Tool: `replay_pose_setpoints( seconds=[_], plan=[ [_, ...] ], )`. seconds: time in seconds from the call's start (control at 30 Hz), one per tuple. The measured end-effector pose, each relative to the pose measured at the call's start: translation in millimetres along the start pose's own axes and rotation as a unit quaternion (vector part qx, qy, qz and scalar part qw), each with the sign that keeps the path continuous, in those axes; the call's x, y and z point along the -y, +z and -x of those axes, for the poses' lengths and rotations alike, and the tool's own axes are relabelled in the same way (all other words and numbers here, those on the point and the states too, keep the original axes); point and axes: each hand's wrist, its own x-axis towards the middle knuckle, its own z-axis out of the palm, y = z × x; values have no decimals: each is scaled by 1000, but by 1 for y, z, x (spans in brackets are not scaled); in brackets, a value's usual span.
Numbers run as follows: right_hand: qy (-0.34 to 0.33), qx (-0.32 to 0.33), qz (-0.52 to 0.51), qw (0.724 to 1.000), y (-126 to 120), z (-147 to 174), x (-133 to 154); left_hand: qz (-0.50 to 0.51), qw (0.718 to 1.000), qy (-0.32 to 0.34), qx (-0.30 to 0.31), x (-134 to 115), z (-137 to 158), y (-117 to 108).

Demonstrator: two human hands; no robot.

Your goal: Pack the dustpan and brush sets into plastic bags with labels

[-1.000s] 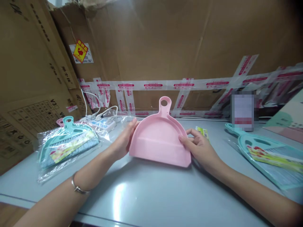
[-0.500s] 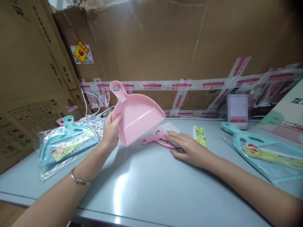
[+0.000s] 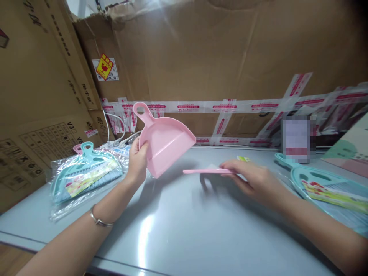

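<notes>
A pink dustpan (image 3: 169,143) is held up by its left edge in my left hand (image 3: 139,159), thumb on the inner face, its looped handle pointing up and left. To its right, my right hand (image 3: 247,174) is closed on a pink hand brush (image 3: 205,171). The brush is lifted off the table and seen edge-on, its handle end pointing left toward the dustpan. Its bristles are mostly hidden behind my fingers. Dustpan and brush are apart.
On the left of the grey table (image 3: 178,237) lies a bagged teal dustpan set (image 3: 89,170). Another teal set (image 3: 330,188) lies at the right, near a blurred-out object (image 3: 296,138). A yellow-green label (image 3: 243,158) sits behind my right hand. Cardboard boxes (image 3: 184,50) wall the back.
My right hand has picked the pink brush up off the table, moved right and turned it edge-on. The left hand still holds the dustpan at nearly the same place.
</notes>
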Motion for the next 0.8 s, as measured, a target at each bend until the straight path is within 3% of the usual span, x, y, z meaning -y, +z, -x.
replay_pose_setpoints(
  seconds=[0.1, 0.2, 0.4, 0.6, 0.8],
  plan=[
    [57, -88, -99, 990, -9, 2, 5, 2, 1000, -21, 17, 3, 4, 1],
    [128, -152, -182, 963, -13, 0, 19, 10, 994, -77, 78, 4, 16, 7],
    [226, -102, -313, 917, 8, -5, 39, 12, 963, -186, 194, -4, 47, 24],
    [284, -128, -290, 905, 26, -6, 34, -16, 943, -194, 269, -6, 59, 28],
    [243, -137, -192, 941, 18, -10, 37, -62, 917, -193, 344, -5, 71, 33]
  ],
)
